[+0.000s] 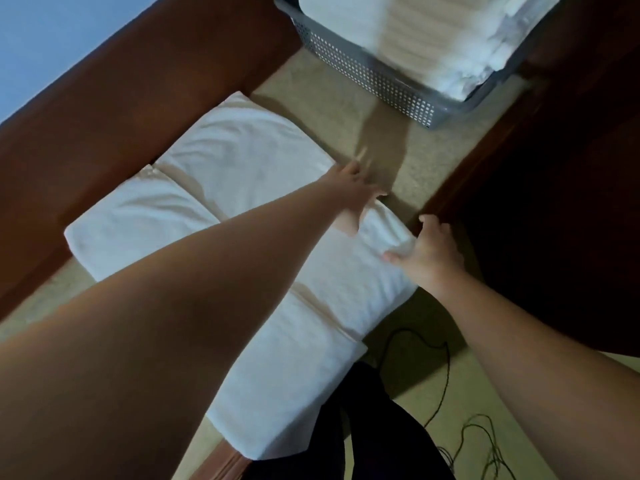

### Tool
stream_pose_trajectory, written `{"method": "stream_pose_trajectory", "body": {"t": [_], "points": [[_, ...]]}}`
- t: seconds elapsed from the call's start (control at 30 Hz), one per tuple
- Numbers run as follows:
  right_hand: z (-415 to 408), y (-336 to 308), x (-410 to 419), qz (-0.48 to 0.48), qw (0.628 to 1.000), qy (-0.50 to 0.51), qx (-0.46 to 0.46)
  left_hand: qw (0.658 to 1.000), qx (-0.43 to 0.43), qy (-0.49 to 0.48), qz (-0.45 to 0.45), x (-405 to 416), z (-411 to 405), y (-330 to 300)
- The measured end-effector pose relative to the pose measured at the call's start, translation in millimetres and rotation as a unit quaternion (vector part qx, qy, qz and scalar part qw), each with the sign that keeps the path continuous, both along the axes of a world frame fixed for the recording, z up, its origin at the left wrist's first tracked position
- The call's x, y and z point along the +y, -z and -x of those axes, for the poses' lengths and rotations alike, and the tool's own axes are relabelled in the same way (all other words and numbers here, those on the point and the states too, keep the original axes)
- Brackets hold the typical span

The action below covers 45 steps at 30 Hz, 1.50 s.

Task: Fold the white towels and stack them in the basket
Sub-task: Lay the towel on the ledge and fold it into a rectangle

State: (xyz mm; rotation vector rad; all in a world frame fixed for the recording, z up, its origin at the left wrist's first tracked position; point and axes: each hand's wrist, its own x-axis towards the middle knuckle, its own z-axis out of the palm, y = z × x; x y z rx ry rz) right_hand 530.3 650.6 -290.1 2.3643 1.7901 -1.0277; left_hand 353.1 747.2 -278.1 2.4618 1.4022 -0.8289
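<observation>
A: What's around, bg-wise?
B: Beige carpet point(311, 98), reddish-brown wood furniture point(121, 98) on left, dark cabinet point(571, 168) on right.
A: Anything else?
B: Thin black cables point(446, 368) on carpet, btm right.

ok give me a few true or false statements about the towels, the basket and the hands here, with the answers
1. The grey basket already holds folded white towels. True.
2. The right hand rests on the basket's rim. False: it grips the near edge of the white towel lying on the carpet.
3. The left hand reaches across the towel with fingers extended. True.
4. The basket is solid blue plastic. False: it is grey, and its wall is perforated.
5. Dark cables lie on the carpet near the person. True.
</observation>
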Motion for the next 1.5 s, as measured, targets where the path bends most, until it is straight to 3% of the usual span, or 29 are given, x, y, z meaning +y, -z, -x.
{"method": "stream_pose_trajectory", "body": {"t": [0.1, 0.17, 0.3, 0.5, 0.57, 0.73, 0.83, 0.97, 1.23, 1.5], "points": [[0, -7, 4, 0.007, 0.996, -0.060, -0.061, 0.994, 0.087, 0.063, -0.002, 17, -7, -14], [2, -12, -2, -0.052, 0.985, -0.135, -0.090, 0.987, 0.093, 0.131, -0.019, 22, -1, -21], [10, -17, -27, -0.132, 0.970, -0.205, 0.005, 0.985, 0.045, 0.168, 0.000, 23, 43, -36], [39, -47, -58, -0.163, 0.964, -0.208, 0.035, 0.988, 0.070, 0.129, -0.036, 18, 161, -48], [51, -60, -75, -0.173, 0.960, -0.218, 0.024, 0.985, 0.064, 0.159, -0.034, 10, 185, -57], [70, -82, -110, -0.178, 0.959, -0.221, 0.000, 0.963, 0.157, 0.219, -0.023, -14, 237, -82], [75, -88, -126, -0.186, 0.953, -0.238, -0.022, 0.962, 0.127, 0.235, -0.061, -19, 275, -98], [73, -84, -147, -0.196, 0.940, -0.276, -0.046, 0.965, 0.208, 0.158, -0.035, -38, 312, -108], [105, -77, -194, -0.214, 0.911, -0.352, -0.035, 0.964, 0.180, 0.090, -0.171, -92, 376, -99], [136, -68, -240, -0.167, 0.900, -0.402, -0.012, 0.953, 0.236, 0.005, -0.191, -169, 398, -94]]}}
